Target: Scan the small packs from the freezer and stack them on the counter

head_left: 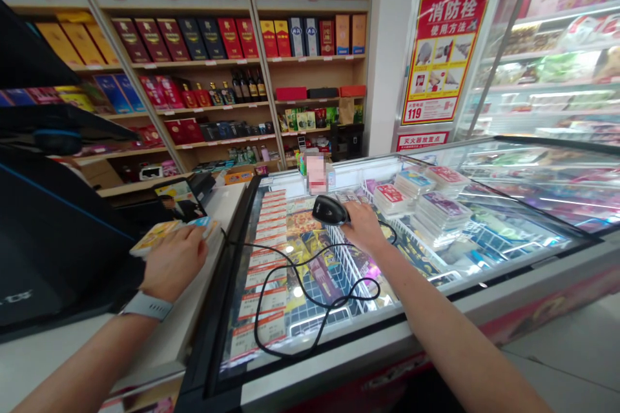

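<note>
My left hand [173,262] is shut on a flat yellow packet [155,237] above the white counter [194,310], with a smaller pale-blue card or packet [203,226] at its far end. A grey watch [146,306] circles that wrist. My right hand [363,227] grips a black handheld barcode scanner [329,210] over the freezer's glass lid [513,206]. The scanner's thin black cable [300,290] loops across the glass in front of me.
Wire baskets inside the chest freezer hold stacked packets [440,210] and rows of labelled packs [261,297]. A black till [53,251] stands at left. Liquor-box shelves [213,61] rise behind, with a fire-hydrant poster [445,55] and a lit chiller [547,71] at right.
</note>
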Demonstrator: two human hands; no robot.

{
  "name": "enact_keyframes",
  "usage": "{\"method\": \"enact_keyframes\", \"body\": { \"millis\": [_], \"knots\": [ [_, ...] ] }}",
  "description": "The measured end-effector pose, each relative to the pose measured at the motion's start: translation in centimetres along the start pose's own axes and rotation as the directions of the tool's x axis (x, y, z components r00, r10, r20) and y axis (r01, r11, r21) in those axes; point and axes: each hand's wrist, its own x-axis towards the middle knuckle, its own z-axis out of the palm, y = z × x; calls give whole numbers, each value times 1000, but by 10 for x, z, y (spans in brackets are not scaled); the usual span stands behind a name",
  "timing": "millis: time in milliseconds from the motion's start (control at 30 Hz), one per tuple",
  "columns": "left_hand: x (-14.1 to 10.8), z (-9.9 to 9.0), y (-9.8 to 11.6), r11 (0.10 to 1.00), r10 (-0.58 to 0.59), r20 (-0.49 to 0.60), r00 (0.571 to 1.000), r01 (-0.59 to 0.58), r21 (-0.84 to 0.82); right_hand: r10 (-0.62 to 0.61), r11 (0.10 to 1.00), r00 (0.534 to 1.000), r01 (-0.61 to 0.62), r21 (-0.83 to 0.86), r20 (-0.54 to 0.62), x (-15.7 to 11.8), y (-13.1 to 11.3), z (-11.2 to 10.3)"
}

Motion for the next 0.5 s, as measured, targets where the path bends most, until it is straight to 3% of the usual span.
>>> {"method": "enact_keyframes", "body": {
  "millis": [167, 333, 500],
  "knots": [
    [4, 12, 5, 998, 64, -50, 997, -65, -21, 3, 1000, 1000, -3, 9, -5, 0, 0, -1],
    [5, 32, 0, 988, 131, 61, 989, -126, -88, 6, 1000, 1000, -6, -1, -7, 0, -1, -1],
    [5, 41, -4, 987, 140, 41, 989, -135, -91, 1, 1000, 1000, -1, -16, -6, -1, -1, 0]
  ]
}}
